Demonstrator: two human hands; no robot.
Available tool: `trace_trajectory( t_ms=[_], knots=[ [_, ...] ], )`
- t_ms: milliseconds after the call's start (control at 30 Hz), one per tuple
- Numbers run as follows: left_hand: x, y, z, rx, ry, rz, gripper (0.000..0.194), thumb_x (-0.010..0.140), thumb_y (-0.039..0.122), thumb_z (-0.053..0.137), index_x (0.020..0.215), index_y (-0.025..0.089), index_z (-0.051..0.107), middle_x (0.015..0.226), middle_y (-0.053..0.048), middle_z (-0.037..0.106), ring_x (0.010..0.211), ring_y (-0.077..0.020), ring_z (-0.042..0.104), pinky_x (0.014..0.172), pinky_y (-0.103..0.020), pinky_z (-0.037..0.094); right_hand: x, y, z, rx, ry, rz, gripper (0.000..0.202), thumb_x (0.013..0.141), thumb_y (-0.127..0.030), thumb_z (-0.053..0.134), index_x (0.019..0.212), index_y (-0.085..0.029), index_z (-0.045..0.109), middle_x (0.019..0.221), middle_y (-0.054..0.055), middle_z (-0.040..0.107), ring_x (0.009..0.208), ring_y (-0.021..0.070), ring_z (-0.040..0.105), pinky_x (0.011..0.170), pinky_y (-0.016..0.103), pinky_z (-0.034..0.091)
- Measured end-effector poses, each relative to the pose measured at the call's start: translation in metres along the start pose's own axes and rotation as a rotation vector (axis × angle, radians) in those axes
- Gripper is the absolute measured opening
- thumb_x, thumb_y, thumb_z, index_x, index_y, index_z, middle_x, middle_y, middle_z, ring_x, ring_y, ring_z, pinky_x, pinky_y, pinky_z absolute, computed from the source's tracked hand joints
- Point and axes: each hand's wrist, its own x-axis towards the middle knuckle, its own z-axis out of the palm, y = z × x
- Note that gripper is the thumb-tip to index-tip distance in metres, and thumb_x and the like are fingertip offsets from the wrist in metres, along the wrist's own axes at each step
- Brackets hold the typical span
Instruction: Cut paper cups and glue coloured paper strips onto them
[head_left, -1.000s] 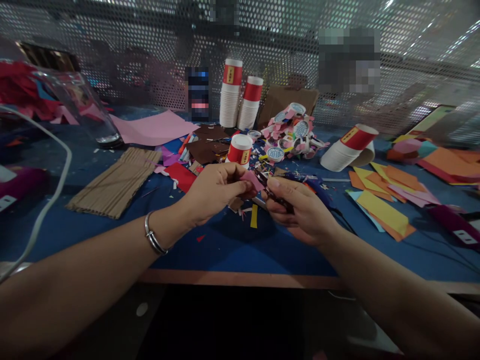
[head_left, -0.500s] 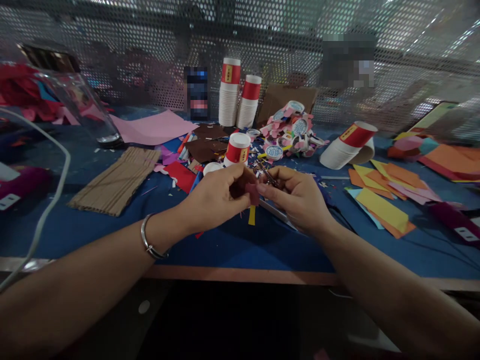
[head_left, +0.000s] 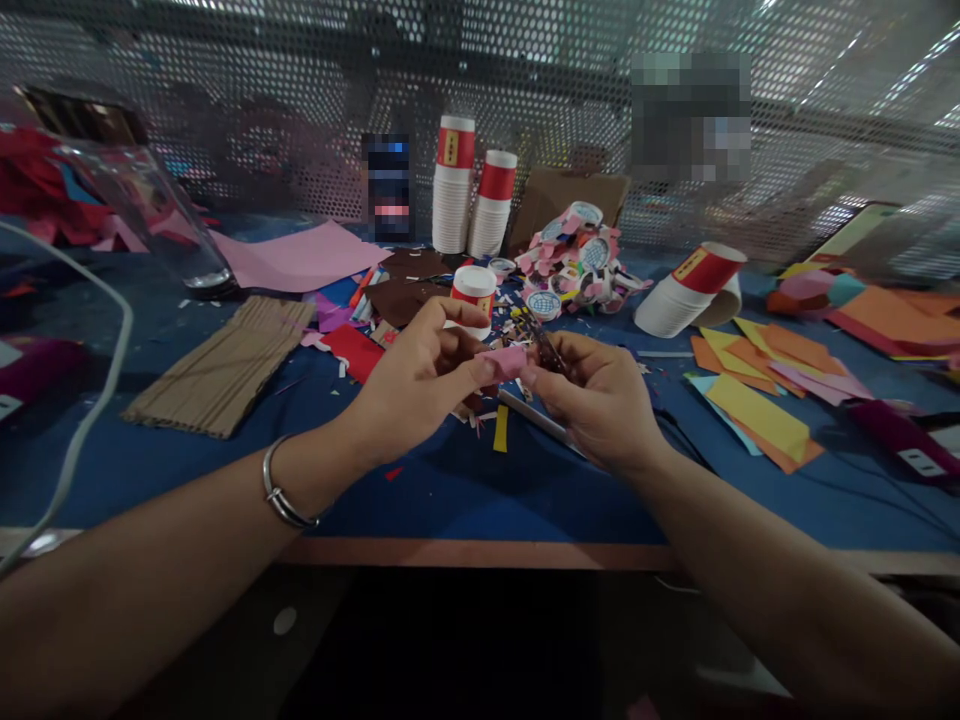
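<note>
Between the thumb and fingers of my left hand (head_left: 409, 385) is a small piece of pink paper (head_left: 507, 362), held above the table. My right hand (head_left: 604, 400) is closed around dark scissors (head_left: 549, 352), mostly hidden by the fingers. Its thumb tip touches the right end of the pink paper. Just beyond the hands stands a red and white paper cup (head_left: 474, 285). Below them lie a yellow paper strip (head_left: 501, 428) and a grey metallic bar (head_left: 541, 424), with paper scraps around.
Two cup stacks (head_left: 454, 190) stand behind, beside a heap of paper-trimmed rolls (head_left: 585, 260). Tilted cups (head_left: 686, 290) and coloured paper pieces (head_left: 761, 405) lie right. Corrugated cardboard (head_left: 221, 365), a clear jar (head_left: 161, 200) and a white cable (head_left: 112, 370) are left.
The pink paper has turned and now shows a broader, brighter face between my hands. My left fingers have spread and lifted a little. The view has shifted slightly.
</note>
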Motion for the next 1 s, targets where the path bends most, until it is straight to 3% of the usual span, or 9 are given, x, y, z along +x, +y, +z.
trace_trajectory(
  t_ms=[100,233,400,700,833,1000],
  knots=[
    [-0.002,0.001,0.003,-0.175,0.002,-0.117,0.044,0.078,0.018,0.086,0.113,0.017,0.060,0.088,0.000,0.071,0.074,-0.0131,0.069,0.065,-0.025,0.056,-0.001,0.000,0.001,0.025,0.059,0.037,0.019,0.080,-0.029,0.083,0.079,-0.018,0.067,0.068,-0.003,0.053,0.060,0.0093,0.043,0.050,0.025,0.027],
    [-0.002,0.003,0.006,-0.349,-0.002,-0.236,0.028,0.071,0.010,0.089,0.091,0.013,0.070,0.087,0.000,0.073,0.073,-0.0086,0.067,0.071,-0.022,0.054,-0.002,-0.002,0.003,0.035,0.100,0.062,0.017,0.075,-0.025,0.082,0.080,-0.019,0.067,0.068,-0.004,0.052,0.060,0.0094,0.042,0.050,0.024,0.027],
    [-0.001,0.005,0.008,-0.496,0.092,-0.376,0.016,0.080,0.001,0.078,0.081,0.013,0.068,0.078,0.000,0.072,0.075,-0.0095,0.071,0.072,-0.020,0.055,-0.002,-0.004,0.006,-0.062,0.101,-0.010,0.014,0.076,-0.026,0.077,0.078,-0.020,0.065,0.065,-0.006,0.049,0.057,0.0087,0.038,0.052,0.026,0.030],
    [0.003,0.005,0.016,-0.609,0.108,-0.370,0.023,0.094,-0.007,0.057,0.086,0.011,0.069,0.075,-0.001,0.070,0.065,-0.0075,0.069,0.071,-0.017,0.057,-0.002,-0.005,0.008,-0.172,0.074,-0.077,0.018,0.080,-0.030,0.075,0.074,-0.020,0.062,0.068,-0.003,0.054,0.063,0.0116,0.045,0.059,0.028,0.037],
    [0.007,0.009,0.012,-0.602,0.097,-0.366,0.025,0.095,-0.007,0.055,0.089,0.010,0.073,0.075,-0.002,0.068,0.063,-0.0067,0.066,0.067,-0.015,0.055,-0.005,-0.001,0.007,-0.067,0.023,-0.001,0.025,0.086,-0.038,0.081,0.080,-0.020,0.065,0.071,-0.003,0.052,0.060,0.0104,0.038,0.051,0.026,0.028],
    [0.010,0.013,0.002,-0.600,0.105,-0.362,0.030,0.097,-0.005,0.052,0.101,0.010,0.078,0.075,-0.002,0.067,0.062,-0.0060,0.064,0.066,-0.014,0.056,-0.008,-0.006,0.008,0.145,-0.112,0.123,0.035,0.084,-0.048,0.086,0.083,-0.018,0.068,0.070,-0.004,0.050,0.053,0.0063,0.028,0.045,0.024,0.018]
  ],
)
